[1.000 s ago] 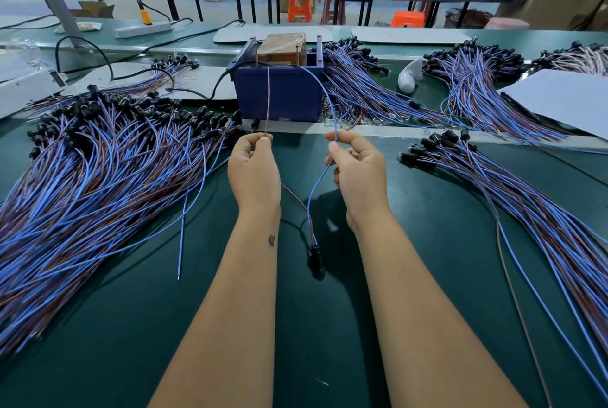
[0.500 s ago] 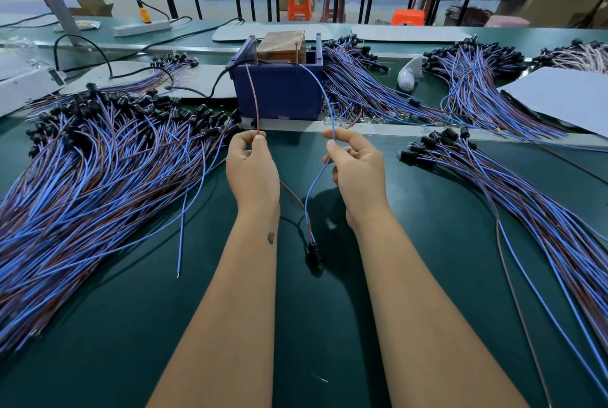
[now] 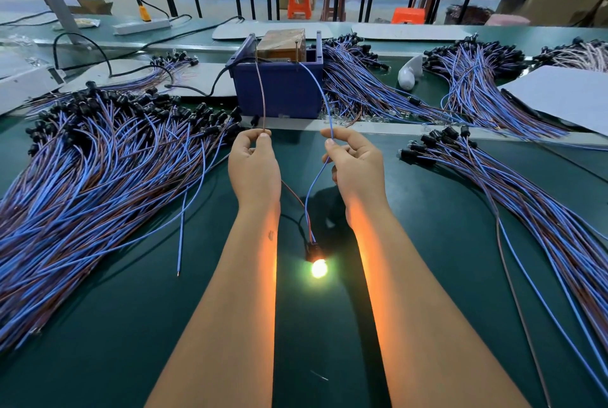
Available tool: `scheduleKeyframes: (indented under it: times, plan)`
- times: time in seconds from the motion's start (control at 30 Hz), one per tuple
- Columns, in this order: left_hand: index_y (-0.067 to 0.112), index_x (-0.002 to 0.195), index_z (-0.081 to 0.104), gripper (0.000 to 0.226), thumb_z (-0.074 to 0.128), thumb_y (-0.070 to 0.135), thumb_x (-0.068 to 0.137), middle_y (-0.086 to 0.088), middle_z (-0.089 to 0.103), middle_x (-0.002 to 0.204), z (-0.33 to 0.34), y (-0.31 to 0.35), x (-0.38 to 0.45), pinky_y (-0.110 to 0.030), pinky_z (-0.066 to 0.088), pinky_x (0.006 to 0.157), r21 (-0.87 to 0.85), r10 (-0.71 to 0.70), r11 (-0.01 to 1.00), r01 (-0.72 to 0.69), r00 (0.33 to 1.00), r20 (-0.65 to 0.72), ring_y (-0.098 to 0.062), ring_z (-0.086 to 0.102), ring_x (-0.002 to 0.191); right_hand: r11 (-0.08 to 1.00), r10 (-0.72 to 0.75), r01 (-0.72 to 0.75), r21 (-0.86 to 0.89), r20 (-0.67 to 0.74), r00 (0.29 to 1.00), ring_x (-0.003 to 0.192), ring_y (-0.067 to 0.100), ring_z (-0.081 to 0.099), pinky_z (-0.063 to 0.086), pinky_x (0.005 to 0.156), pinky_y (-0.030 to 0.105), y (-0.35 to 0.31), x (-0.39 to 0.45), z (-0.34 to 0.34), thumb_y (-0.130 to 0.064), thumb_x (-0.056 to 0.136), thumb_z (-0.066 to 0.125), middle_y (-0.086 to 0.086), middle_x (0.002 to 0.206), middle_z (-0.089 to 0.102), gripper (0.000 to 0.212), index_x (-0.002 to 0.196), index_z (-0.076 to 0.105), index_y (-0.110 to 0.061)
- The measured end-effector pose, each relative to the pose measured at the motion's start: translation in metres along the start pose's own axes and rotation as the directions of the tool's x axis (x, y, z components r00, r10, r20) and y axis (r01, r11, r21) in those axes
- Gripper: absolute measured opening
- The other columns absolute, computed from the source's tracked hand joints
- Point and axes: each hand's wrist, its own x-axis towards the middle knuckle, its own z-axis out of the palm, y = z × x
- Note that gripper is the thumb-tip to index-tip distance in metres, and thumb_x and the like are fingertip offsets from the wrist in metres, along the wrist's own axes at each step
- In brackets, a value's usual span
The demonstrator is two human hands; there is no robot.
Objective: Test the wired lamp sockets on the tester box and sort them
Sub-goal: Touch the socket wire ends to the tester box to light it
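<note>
The blue tester box [image 3: 279, 91] stands at the middle of the green table, two upright metal pins rising from its top. My left hand [image 3: 253, 167] pinches the brown wire [image 3: 261, 91], whose end reaches the left pin. My right hand [image 3: 357, 167] pinches the blue wire [image 3: 320, 91], whose end reaches the right pin. Both wires run down between my forearms to a black lamp socket [image 3: 312, 249] lying on the table. Its bulb [image 3: 318, 267] glows bright and throws orange light on my inner forearms.
A large heap of wired sockets [image 3: 98, 177] covers the table's left side. Another bundle [image 3: 526, 210] fans out on the right, and more bundles [image 3: 368, 88] lie behind the box. A white sheet [image 3: 566, 95] sits at the far right, a power strip [image 3: 141, 26] at the back left.
The brown wire's end swung left onto the left pin. The bulb, dark before, now glows. Both hands stayed in place.
</note>
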Motion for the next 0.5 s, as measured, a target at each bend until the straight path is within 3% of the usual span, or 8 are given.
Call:
scheduleKeyframes:
  times: [0.3,0.5]
  plan:
    - [0.021,0.09,0.062,0.016,0.049,0.015,0.097,0.011,0.037,0.059,-0.0028,-0.0003,0.0003,-0.011,0.03,0.042,0.011,-0.006,1.0,0.006,1.0,0.027,0.0,0.033,0.041,1.0,-0.012,0.011,-0.025,-0.001,1.0,0.069,0.017,0.043,0.037,0.059,0.022,0.0009,0.0003,-0.001,-0.01,0.095,0.057,-0.004,0.06,0.049,0.023,0.092,0.069,-0.029]
    - [0.017,0.088,0.071,0.016,0.057,0.014,0.096,0.006,0.058,0.067,0.0062,0.0018,-0.0024,-0.019,0.042,0.053,0.007,-0.069,0.998,0.07,0.958,0.277,-0.009,0.051,0.059,0.962,-0.113,0.147,-0.229,0.153,0.982,0.066,0.016,0.052,0.045,0.066,0.03,0.0041,-0.0024,0.0054,-0.007,0.092,0.06,0.004,0.067,0.06,0.014,0.091,0.069,-0.017]
